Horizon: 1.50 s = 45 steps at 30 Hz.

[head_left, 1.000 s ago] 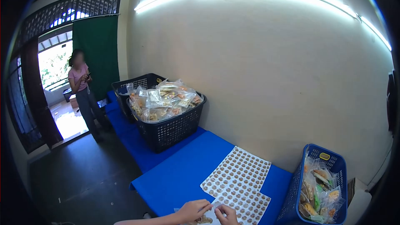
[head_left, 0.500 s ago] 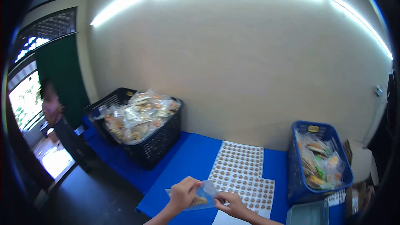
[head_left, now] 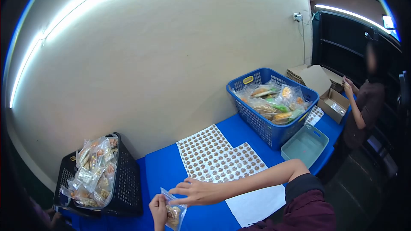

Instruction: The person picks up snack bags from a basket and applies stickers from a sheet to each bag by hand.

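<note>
My left hand (head_left: 159, 210) is closed on the upper edge of a small clear plastic bag (head_left: 176, 216) with tan snack pieces in its lower part. Reaching across from the right, my right hand (head_left: 193, 191) has its fingers apart, with the fingertips right at the top of the bag. Both hands are over the blue-covered table (head_left: 160, 167) at its front. Just beyond them lie sheets of round brown stickers (head_left: 214, 158), and a plain white sheet (head_left: 257, 205) lies under my right forearm.
A black basket (head_left: 130, 188) heaped with bagged snacks stands at left. At right are a blue basket (head_left: 257, 124) of filled bags, a pale green tray (head_left: 305, 147) and an open cardboard box (head_left: 336, 105). A person (head_left: 368, 98) stands beyond the table's right end.
The view has swung to the right, bringing the cardboard box and the person there into sight. My right hand's fingers have spread at the bag's top, while my left keeps hold of it.
</note>
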Each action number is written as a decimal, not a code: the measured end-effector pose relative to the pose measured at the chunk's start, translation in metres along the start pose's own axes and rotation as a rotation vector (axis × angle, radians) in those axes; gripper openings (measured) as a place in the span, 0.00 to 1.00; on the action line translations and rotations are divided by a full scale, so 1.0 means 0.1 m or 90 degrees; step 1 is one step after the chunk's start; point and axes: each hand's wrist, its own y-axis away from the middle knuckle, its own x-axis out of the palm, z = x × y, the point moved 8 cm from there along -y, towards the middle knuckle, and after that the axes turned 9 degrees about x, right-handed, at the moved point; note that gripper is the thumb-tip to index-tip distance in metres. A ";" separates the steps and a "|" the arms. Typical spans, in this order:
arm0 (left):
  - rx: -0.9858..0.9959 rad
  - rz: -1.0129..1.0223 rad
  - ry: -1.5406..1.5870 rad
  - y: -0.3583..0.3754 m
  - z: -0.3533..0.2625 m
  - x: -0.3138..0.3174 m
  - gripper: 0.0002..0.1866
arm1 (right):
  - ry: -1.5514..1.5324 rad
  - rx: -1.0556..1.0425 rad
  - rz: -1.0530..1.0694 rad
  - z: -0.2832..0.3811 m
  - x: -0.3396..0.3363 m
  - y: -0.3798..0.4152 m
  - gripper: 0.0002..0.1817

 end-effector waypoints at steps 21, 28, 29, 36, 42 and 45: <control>0.415 0.239 -0.250 0.24 -0.96 0.54 0.14 | -0.165 0.431 -0.093 -0.22 0.28 0.55 0.04; 0.534 0.363 -0.281 0.07 -0.96 0.83 0.11 | -0.144 0.522 -0.151 -0.29 0.21 0.73 0.03; 0.563 0.353 -0.286 0.04 -1.02 0.81 0.11 | -0.149 0.529 -0.162 -0.31 0.20 0.72 0.03; 0.458 0.237 -0.236 0.35 -1.01 0.41 0.08 | -0.253 0.530 -0.206 0.19 0.39 0.78 0.04; 0.458 0.109 -0.278 0.40 -1.19 0.22 0.09 | -0.225 0.410 -0.181 0.27 0.26 0.80 0.04; 0.420 0.028 -0.306 0.44 -1.12 0.21 0.07 | -0.234 0.432 -0.139 0.22 0.13 0.90 0.04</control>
